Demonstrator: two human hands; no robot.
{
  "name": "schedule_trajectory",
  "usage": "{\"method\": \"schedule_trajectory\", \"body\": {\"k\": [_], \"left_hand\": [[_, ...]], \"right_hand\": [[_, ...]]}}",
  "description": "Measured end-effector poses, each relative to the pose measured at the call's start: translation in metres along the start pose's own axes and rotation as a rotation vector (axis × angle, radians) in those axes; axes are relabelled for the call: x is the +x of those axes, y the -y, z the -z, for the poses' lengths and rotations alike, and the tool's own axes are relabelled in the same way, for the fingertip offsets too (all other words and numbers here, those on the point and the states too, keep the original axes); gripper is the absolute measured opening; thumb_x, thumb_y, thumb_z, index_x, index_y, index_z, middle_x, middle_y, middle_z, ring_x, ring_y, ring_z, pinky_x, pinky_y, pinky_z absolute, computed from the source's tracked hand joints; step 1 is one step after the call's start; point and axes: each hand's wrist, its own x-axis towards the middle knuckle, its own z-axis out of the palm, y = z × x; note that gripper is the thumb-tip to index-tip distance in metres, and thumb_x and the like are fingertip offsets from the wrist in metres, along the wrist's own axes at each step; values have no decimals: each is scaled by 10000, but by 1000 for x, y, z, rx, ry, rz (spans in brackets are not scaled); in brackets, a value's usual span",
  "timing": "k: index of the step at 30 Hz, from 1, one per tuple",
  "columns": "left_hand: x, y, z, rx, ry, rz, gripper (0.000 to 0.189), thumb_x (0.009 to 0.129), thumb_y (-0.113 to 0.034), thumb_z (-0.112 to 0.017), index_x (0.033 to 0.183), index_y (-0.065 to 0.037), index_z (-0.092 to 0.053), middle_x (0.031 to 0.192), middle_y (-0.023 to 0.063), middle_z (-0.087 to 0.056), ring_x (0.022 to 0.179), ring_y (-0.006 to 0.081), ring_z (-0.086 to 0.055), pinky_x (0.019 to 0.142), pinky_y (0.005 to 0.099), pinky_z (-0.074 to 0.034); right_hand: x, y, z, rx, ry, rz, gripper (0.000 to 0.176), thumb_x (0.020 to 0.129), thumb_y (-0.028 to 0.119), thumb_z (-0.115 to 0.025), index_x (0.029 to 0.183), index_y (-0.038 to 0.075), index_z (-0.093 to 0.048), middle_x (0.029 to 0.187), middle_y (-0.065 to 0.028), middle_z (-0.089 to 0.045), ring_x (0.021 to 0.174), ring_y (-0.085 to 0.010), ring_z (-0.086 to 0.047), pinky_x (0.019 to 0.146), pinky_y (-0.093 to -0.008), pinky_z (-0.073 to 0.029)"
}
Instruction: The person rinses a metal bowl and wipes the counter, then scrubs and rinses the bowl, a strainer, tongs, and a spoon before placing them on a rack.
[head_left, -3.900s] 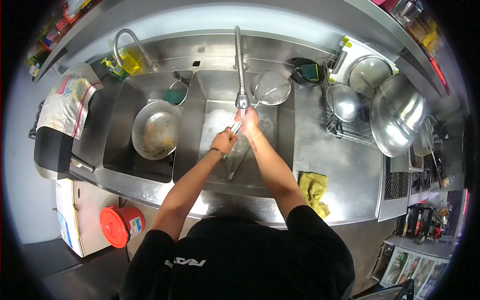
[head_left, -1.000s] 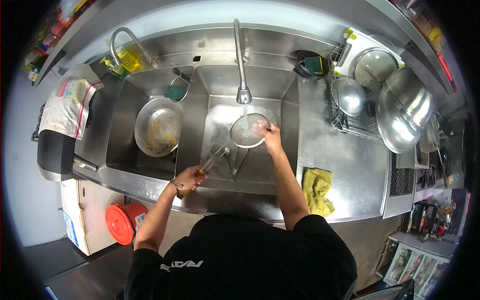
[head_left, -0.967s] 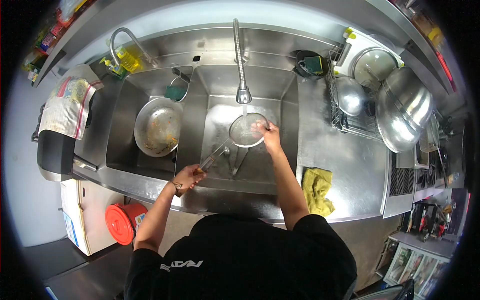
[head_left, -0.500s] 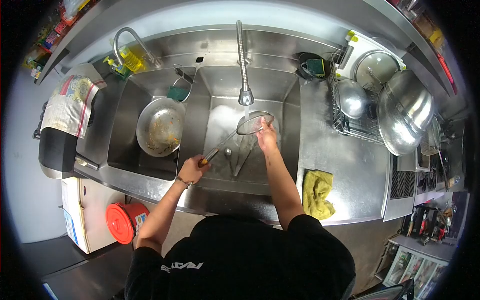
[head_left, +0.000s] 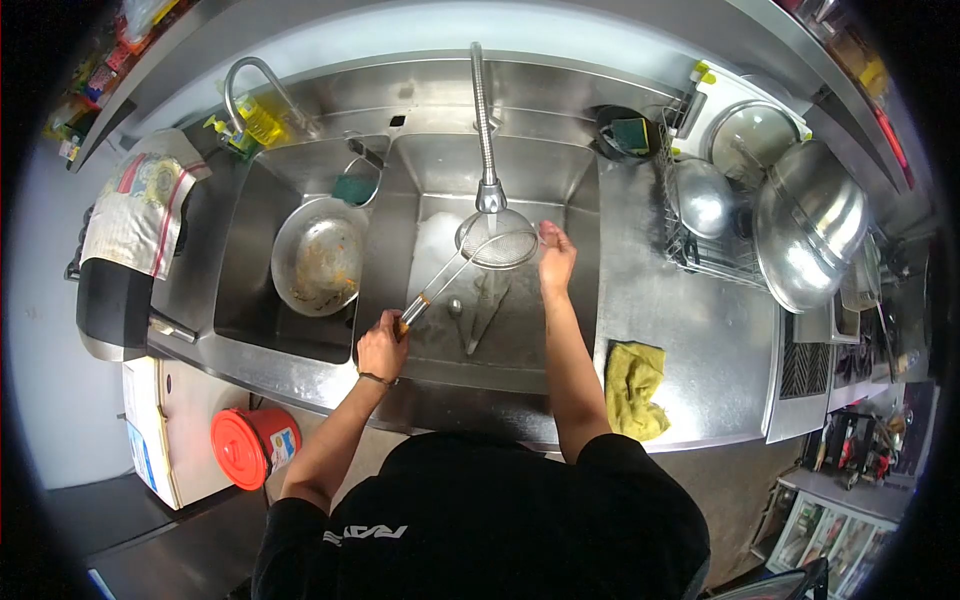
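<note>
My left hand [head_left: 381, 345] is closed around the handle of a wire-mesh strainer [head_left: 500, 246] over the right sink basin. Its round mesh sits directly under the spout of the flexible faucet [head_left: 490, 195], with water running into it. Beside the strainer's right rim is my right hand [head_left: 557, 258], fingers loosely apart and holding nothing; whether a fingertip touches the rim is hard to tell. Below, on the basin floor, lie a spoon [head_left: 457, 308] and a pair of tongs [head_left: 484, 322], the tongs partly covered by the strainer and water.
In the left basin [head_left: 240, 300] rests a metal pan [head_left: 290, 262] with food scraps, near a green scouring pad [head_left: 354, 189]. A yellow cloth [head_left: 635, 390] lies on the right counter. A dish rack [head_left: 715, 262] holds metal bowls [head_left: 810, 225]. Dish soap [head_left: 262, 122] stands behind the left basin.
My right hand has come off the strainer's rim and moved slightly right. The strainer has turned so its mesh faces up, under the faucet. My left hand keeps its hold on the handle.
</note>
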Motion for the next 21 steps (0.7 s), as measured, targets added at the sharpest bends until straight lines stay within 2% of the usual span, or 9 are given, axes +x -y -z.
{"method": "schedule_trajectory", "body": {"k": [2, 4, 8, 11, 12, 15, 19, 20, 21], "left_hand": [[0, -4, 8, 30, -42, -13, 258, 728, -148, -623, 955, -96, -512, 760, 144, -618, 678, 337, -601, 582, 424, -476], [0, 2, 3, 39, -60, -58, 236, 739, -144, -615, 945, -100, -508, 769, 139, -618, 675, 332, -603, 573, 430, -477], [-6, 4, -3, 102, -84, -65, 216, 757, -132, -598, 949, -104, -501, 794, 127, -616, 674, 312, -607, 550, 418, -482], [-13, 7, 2, 62, -140, -110, 196, 766, -130, -588, 942, -99, -509, 768, 114, -609, 658, 299, -605, 544, 401, -484], [-14, 8, 3, 64, -138, -108, 196, 766, -130, -588, 942, -99, -509, 768, 114, -609, 658, 299, -605, 544, 401, -484], [-13, 8, 7, 95, -170, -193, 177, 777, -130, -579, 938, -95, -514, 741, 98, -599, 643, 289, -601, 554, 393, -484], [-10, 15, 13, 181, -208, -201, 154, 784, -134, -574, 922, -97, -517, 726, 78, -584, 634, 262, -599, 547, 369, -481], [-10, 18, 14, 202, -206, -212, 153, 782, -136, -575, 920, -101, -518, 726, 73, -580, 635, 253, -599, 541, 362, -480], [-9, 16, 15, 200, -224, -232, 159, 775, -145, -583, 918, -112, -520, 721, 64, -572, 628, 242, -596, 531, 350, -477]], "right_hand": [[-1, 12, -2, 183, 12, -52, 308, 896, 240, -469, 1111, 44, -571, 1055, -130, -606, 977, -230, -571, 841, -304, -415], [-16, 37, -12, -348, 290, 273, 340, 888, 285, -468, 1146, 76, -541, 1128, -151, -556, 1069, -277, -513, 915, -337, -378], [-38, 50, -34, -867, 196, 805, 463, 808, 397, -543, 1186, 133, -499, 1179, -139, -510, 1110, -300, -464, 946, -347, -359], [-41, 72, -35, -866, 416, 896, 468, 791, 418, -549, 1179, 161, -508, 1232, -121, -470, 1143, -313, -430, 939, -386, -366], [-34, 68, -37, -865, 418, 894, 468, 791, 418, -549, 1179, 161, -508, 1232, -121, -470, 1143, -313, -430, 939, -386, -366], [-18, 68, -51, -638, 588, 125, 381, 799, 404, -519, 1110, 189, -568, 1252, -58, -455, 1145, -336, -420, 921, -476, -377], [-44, 72, -53, -952, 605, 892, 372, 825, 431, -463, 1100, 207, -575, 1184, -51, -530, 1071, -297, -509, 900, -397, -425], [-30, 60, -54, -953, 607, 887, 372, 825, 431, -463, 1100, 207, -575, 1184, -51, -530, 1071, -297, -509, 900, -397, -425], [-18, 64, -57, -827, 635, 421, 357, 823, 424, -468, 1107, 233, -571, 1215, -25, -502, 1113, -315, -468, 917, -461, -392]]}}
